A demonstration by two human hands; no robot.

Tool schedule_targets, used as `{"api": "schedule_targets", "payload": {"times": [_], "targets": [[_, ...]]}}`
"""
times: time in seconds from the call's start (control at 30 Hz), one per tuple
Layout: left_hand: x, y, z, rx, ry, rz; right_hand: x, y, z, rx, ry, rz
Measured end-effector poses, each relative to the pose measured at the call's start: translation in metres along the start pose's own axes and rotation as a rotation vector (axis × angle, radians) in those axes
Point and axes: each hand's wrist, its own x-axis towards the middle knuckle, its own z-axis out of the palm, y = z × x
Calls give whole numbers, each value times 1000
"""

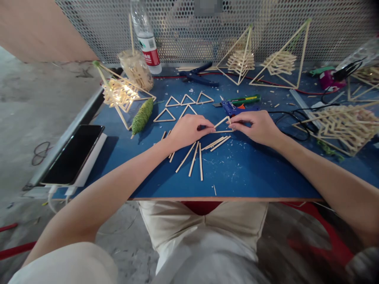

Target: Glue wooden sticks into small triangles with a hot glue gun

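Between my hands is a small triangle of wooden sticks (pixel 222 131), held just above the blue tabletop. The fingertips of my left hand (pixel 192 129) pinch its left corner. My right hand (pixel 254 125) grips the right side near the top corner, thumb and fingers closed. Several loose wooden sticks (pixel 194 157) lie fanned out below my left hand, and a few more (pixel 220 143) rest just under the triangle. Behind, several finished stick triangles (pixel 164 115) lie flat. A blue glue gun (pixel 229 107) lies right behind the held triangle, partly covered by my right hand.
Blue pliers (pixel 199 75) and a green cutter (pixel 244 100) lie farther back. Green yarn (pixel 142 117) is at the left, near a lit stick pyramid (pixel 118 92), a water bottle (pixel 148 47) and a jar of sticks (pixel 136 71). A phone (pixel 74 154) sits at the left edge; black cables (pixel 296 122) coil right.
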Motion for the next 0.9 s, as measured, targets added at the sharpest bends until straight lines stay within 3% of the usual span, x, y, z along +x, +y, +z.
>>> {"api": "schedule_targets", "payload": {"times": [0.9], "targets": [[-1, -2, 1, -16, 1, -8, 1, 5, -1, -95, 0, -117]]}}
